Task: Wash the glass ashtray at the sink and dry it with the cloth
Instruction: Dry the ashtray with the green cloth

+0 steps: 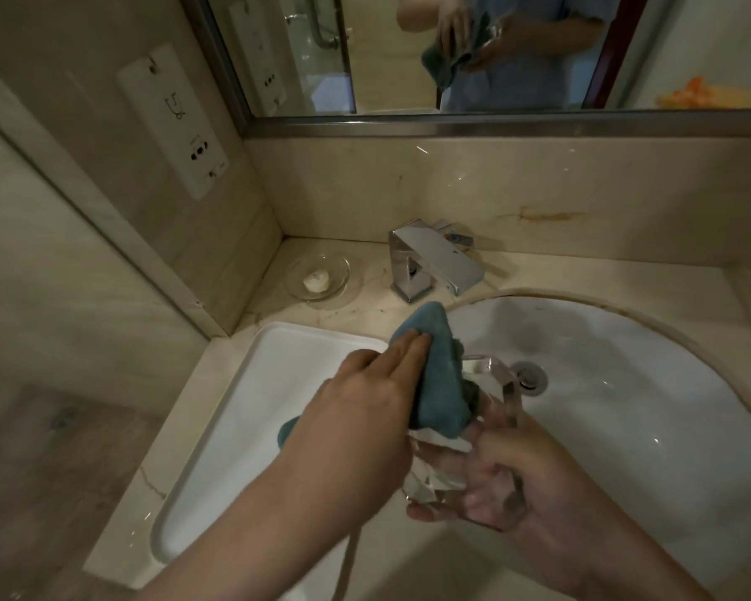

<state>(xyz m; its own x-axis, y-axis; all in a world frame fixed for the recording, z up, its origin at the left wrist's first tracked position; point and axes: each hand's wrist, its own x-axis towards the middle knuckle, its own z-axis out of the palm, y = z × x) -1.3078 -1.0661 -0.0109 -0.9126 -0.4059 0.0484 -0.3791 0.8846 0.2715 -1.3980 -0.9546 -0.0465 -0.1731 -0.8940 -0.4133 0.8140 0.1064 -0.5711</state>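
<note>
Right hand [501, 479] under ashtray [491, 383], cloth [434, 370] above

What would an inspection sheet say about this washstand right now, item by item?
Surface: beige stone counter, white basin, no water running from the tap.
Job's things: glass ashtray held over the basin; blue cloth pressed against it.
Clutter: white tray; glass dish with a small soap.
Hands: left hand has its grip on the cloth; right hand cradles the ashtray.
Cables: nothing seen.
Surroundings: mirror, wall socket plate.
</note>
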